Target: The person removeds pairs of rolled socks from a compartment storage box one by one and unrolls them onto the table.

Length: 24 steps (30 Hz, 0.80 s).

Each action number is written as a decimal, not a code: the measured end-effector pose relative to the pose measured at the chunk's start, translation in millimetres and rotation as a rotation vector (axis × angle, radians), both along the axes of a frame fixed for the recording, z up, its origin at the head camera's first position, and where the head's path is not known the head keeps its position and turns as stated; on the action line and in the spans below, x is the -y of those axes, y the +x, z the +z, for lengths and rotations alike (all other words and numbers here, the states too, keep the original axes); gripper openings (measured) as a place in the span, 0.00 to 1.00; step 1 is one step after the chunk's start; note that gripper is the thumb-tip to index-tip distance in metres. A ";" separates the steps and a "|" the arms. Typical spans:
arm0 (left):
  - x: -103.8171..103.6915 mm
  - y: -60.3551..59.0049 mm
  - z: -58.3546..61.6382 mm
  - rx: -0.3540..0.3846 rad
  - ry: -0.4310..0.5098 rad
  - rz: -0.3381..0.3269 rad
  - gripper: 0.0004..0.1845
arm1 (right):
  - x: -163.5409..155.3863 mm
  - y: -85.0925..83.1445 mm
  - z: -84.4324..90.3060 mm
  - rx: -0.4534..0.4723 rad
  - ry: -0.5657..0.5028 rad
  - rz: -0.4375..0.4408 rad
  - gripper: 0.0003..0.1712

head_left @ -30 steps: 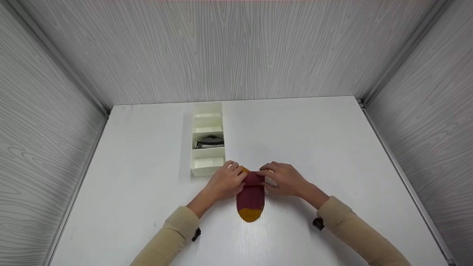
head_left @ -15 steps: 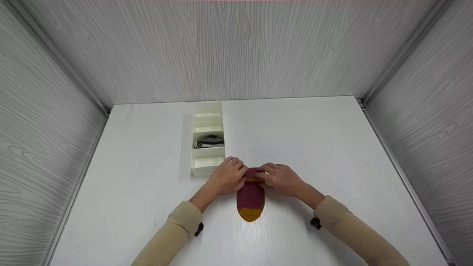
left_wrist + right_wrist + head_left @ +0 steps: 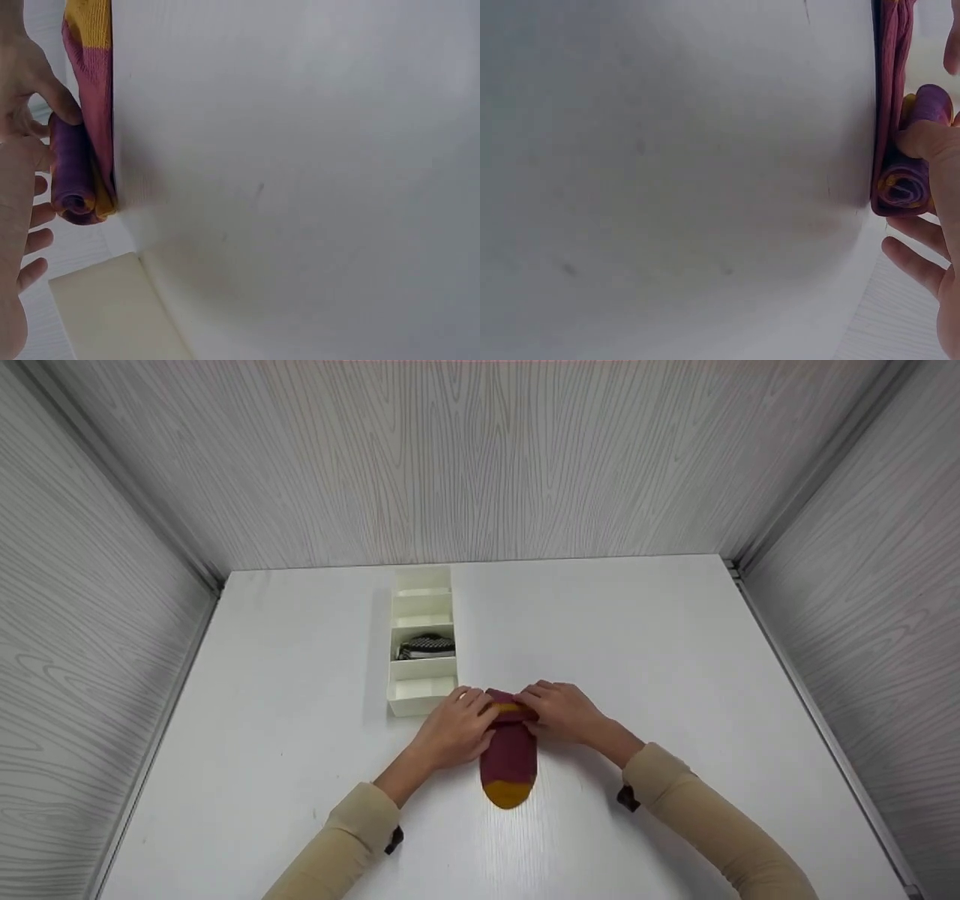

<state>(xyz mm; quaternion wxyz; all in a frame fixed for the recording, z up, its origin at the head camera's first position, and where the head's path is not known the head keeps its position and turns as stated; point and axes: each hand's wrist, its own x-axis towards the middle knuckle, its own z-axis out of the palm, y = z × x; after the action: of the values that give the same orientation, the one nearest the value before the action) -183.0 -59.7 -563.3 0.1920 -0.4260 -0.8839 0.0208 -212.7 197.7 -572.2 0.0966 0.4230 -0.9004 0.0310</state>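
A maroon sock (image 3: 508, 757) with a mustard toe lies on the white table, toe toward me. Its far end is wound into a roll (image 3: 510, 711), whose spiral end (image 3: 901, 189) shows in the right wrist view. My left hand (image 3: 454, 727) holds the left end of the roll; in the left wrist view its thumb meets the purple-looking roll (image 3: 73, 161) while the other fingers spread loosely. At the right end my right hand (image 3: 566, 714) grips the roll, thumb on the near side and fingers behind.
A white box (image 3: 422, 706) with several compartments stands just beyond my left hand. A folded black-and-white patterned cloth item (image 3: 426, 646) sits in one compartment. Grey wood-grain walls (image 3: 480, 465) enclose the table on the back and both sides.
The far part of the sock has been rolled up toward me into a thicker roll, and a mustard band now shows on it. Both hands have shifted slightly, still at its two ends.
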 end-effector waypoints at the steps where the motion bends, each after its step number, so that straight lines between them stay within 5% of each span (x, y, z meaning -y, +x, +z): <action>1: 0.1 0.3 -0.6 0.003 0.000 0.000 0.18 | 1.0 -1.1 0.1 0.026 -0.012 -0.005 0.21; 14: 1.3 -1.2 -6.0 -0.084 -0.022 -0.033 0.12 | 4.7 7.5 3.2 0.248 -0.127 -0.012 0.19; 18: -1.5 -4.7 -6.8 -0.075 -0.019 -0.028 0.10 | -0.4 10.1 2.3 0.184 -0.149 0.007 0.19; 24: -4.0 -10.3 -4.4 -0.058 -0.042 0.009 0.12 | -10.2 10.4 0.9 -0.066 -0.208 0.087 0.20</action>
<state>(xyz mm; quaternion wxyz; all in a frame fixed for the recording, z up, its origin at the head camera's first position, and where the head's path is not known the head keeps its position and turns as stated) -193.3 -55.7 -567.7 0.2085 -0.4253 -0.8791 0.0525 -202.4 208.0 -571.3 0.1682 0.4504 -0.8694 0.1143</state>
